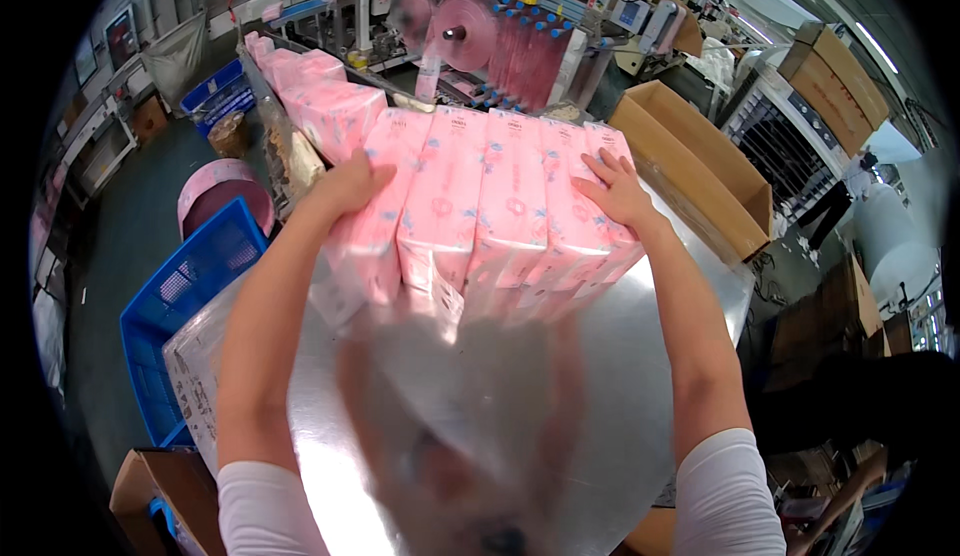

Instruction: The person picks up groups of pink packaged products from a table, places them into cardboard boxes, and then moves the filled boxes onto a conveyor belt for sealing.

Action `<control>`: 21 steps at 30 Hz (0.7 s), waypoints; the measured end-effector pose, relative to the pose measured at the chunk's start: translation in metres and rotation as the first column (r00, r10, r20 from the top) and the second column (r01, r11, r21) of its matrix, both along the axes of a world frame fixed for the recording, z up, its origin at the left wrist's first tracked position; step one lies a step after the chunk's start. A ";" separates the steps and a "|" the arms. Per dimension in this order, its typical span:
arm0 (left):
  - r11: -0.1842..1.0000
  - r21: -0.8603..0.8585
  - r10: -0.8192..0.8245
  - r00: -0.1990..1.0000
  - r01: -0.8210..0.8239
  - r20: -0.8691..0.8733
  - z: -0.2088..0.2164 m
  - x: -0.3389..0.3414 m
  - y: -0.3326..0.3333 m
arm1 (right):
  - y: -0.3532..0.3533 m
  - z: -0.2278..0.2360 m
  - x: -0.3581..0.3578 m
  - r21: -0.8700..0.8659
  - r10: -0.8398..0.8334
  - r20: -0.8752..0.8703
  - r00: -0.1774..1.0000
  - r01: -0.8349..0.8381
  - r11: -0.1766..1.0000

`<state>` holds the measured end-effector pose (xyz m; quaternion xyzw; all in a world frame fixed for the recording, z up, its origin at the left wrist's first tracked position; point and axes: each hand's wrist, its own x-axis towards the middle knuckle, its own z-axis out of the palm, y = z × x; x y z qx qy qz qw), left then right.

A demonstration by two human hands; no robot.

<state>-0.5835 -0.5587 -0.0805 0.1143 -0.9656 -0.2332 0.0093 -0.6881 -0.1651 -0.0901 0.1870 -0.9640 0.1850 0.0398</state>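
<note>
On table (480, 406) of smooth, mirror-bright sheet metal: close-set row of oblong, soft-edged packs (510, 196) in glossy pink film, faintly printed with blue flowers. Loose, crinkled film at near ends. Left hand (352, 186): rests against left end of row; cannot tell whether gripping. Right hand (615, 191): lies on rightmost packs, fingers spread wide. Beyond left end, second line of puffy pink packs (325, 106). Farther back, round roll of translucent pink film (466, 32). To right, open-topped, long brown cardboard box (690, 171). To left, blue plastic crate (165, 316) with perforated walls.
</note>
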 end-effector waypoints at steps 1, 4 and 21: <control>0.999 0.028 0.021 0.999 -0.020 -0.024 -0.005 -0.015 0.004 | 0.005 0.001 0.001 0.006 0.024 0.003 1.000 -0.024 1.000; 0.999 0.039 0.036 0.997 -0.033 -0.067 -0.003 -0.025 0.026 | 0.024 0.001 0.025 0.063 0.010 0.000 1.000 -0.010 0.998; 0.483 0.817 -0.235 0.853 -0.314 0.467 0.023 0.401 0.061 | 0.140 0.029 0.446 -0.396 -0.139 0.706 0.695 0.549 0.736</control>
